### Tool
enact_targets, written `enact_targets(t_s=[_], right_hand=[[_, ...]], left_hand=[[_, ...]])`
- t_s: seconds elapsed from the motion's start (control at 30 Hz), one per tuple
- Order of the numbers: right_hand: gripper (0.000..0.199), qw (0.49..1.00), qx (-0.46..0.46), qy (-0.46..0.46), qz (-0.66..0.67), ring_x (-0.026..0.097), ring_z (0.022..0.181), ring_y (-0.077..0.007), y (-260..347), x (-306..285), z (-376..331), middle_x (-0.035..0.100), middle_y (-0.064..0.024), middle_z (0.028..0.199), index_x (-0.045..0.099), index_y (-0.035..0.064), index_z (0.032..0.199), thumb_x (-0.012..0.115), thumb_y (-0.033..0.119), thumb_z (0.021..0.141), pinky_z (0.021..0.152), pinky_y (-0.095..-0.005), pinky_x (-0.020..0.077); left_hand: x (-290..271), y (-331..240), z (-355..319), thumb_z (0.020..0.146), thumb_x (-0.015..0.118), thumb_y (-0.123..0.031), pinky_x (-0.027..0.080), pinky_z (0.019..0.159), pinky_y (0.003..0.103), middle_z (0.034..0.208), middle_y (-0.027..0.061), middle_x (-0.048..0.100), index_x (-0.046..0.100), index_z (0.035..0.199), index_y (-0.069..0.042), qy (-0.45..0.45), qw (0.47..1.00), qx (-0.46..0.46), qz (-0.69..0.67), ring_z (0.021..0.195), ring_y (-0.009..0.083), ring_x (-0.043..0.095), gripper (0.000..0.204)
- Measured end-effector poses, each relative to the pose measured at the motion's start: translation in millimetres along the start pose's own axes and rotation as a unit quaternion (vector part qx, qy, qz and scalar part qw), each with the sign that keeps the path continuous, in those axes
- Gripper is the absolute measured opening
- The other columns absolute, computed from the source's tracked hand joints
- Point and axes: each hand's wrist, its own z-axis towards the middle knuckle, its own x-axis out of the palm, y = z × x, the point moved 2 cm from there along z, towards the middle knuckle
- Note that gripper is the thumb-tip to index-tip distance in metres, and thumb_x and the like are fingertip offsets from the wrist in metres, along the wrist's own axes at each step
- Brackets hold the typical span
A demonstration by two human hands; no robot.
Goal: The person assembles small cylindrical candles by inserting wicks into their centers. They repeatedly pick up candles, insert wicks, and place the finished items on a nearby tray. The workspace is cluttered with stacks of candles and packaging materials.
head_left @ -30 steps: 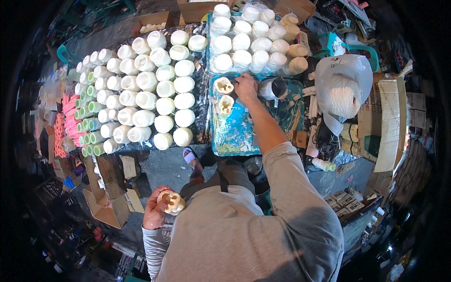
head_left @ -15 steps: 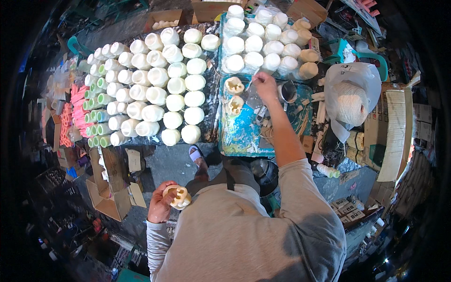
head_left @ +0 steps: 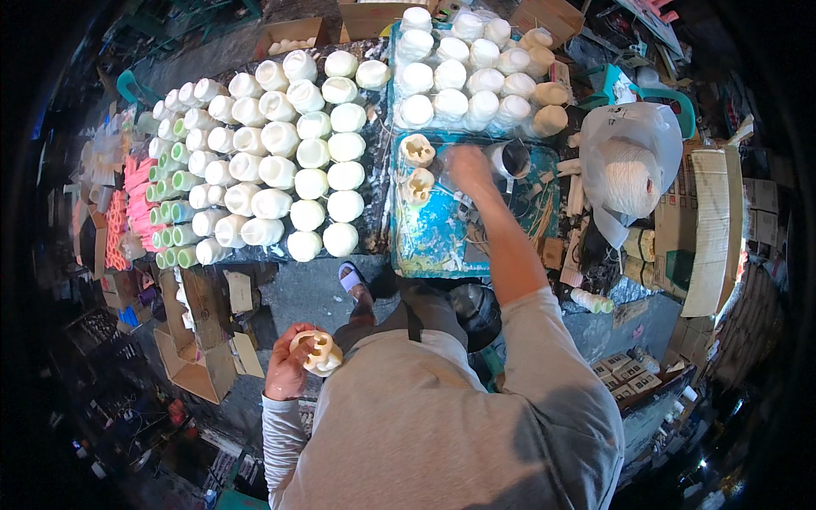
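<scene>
Down at the lower left, my left hand (head_left: 287, 364) is closed around a hollow cream wax-like piece (head_left: 321, 354) with several holes in it. Over the blue tray (head_left: 425, 242), my right hand (head_left: 469, 170) is smeared by motion, so its fingers and anything in them cannot be made out. Just to its right stands a metal cup (head_left: 511, 159) with a dark inside. Two similar holed pieces lie to its left on the tray, an upper one (head_left: 417, 150) and a lower one (head_left: 417, 186).
Rows of white rounded pieces (head_left: 278, 138) cover the dark table at left, with green cylinders (head_left: 184, 180) and pink pieces (head_left: 140, 204) beyond. More white pieces (head_left: 450, 74) stand behind the tray. At right are a bagged cone of string (head_left: 631, 177) and cardboard (head_left: 711, 234).
My right hand has shifted slightly left and down, toward the cup's near left side. The left hand still holds the holed piece. The whole view has moved a little.
</scene>
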Motion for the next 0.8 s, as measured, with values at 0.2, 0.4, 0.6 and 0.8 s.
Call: enact_targets(t_s=[0.2, 0.4, 0.6, 0.8], right_hand=[[0.017, 0.998, -0.014, -0.056, 0.022, 0.07, 0.101, -0.0389, -1, 43, 42, 0.068, -0.0184, 0.108, 0.075, 0.0073, 0.099, 0.063, 0.014, 0.089, 0.09, -0.0516, 0.0562], [0.013, 0.998, 0.013, -0.052, -0.045, 0.07, 0.101, -0.0356, -4, 52, 45, 0.065, -0.0134, 0.115, 0.071, 0.0068, 0.1, 0.064, 0.013, 0.091, 0.089, -0.052, 0.0555], [0.007, 0.907, 0.142, -0.152, 0.367, 0.065, 0.071, -0.0192, -42, 17, 36, 0.071, -0.0079, 0.081, 0.077, 0.0052, 0.092, 0.079, 0.011, 0.089, 0.07, -0.0367, 0.0541], [0.003, 0.755, 0.096, -0.109, 0.639, 0.056, 0.07, -0.01, -24, -12, 28, 0.065, -0.0015, 0.082, 0.07, 0.0041, 0.099, 0.071, 0.006, 0.098, 0.064, -0.0278, 0.0471]], left_hand=[[-4, 3, -8, 0.098, 0.066, -0.006, 0.053, 0.09, 0.03, 0.114, 0.0078, 0.069, 0.06, 0.123, -0.002, -0.003, 1.0, 0.002, -0.027, 0.101, 0.0166, 0.067, 0.026], [-7, 10, -17, 0.098, 0.072, -0.015, 0.056, 0.094, 0.039, 0.112, 0.0119, 0.07, 0.058, 0.126, -0.002, -0.027, 0.999, 0.021, -0.013, 0.106, 0.0283, 0.071, 0.034], [-4, 9, -14, 0.099, 0.068, -0.007, 0.054, 0.092, 0.031, 0.113, 0.0072, 0.071, 0.064, 0.124, -0.002, 0.005, 1.0, 0.02, -0.003, 0.104, 0.019, 0.068, 0.025], [5, -4, -10, 0.101, 0.066, -0.006, 0.052, 0.086, 0.026, 0.107, 0.0026, 0.07, 0.066, 0.122, -0.003, 0.048, 0.997, 0.004, 0.06, 0.096, 0.0123, 0.065, 0.021]])
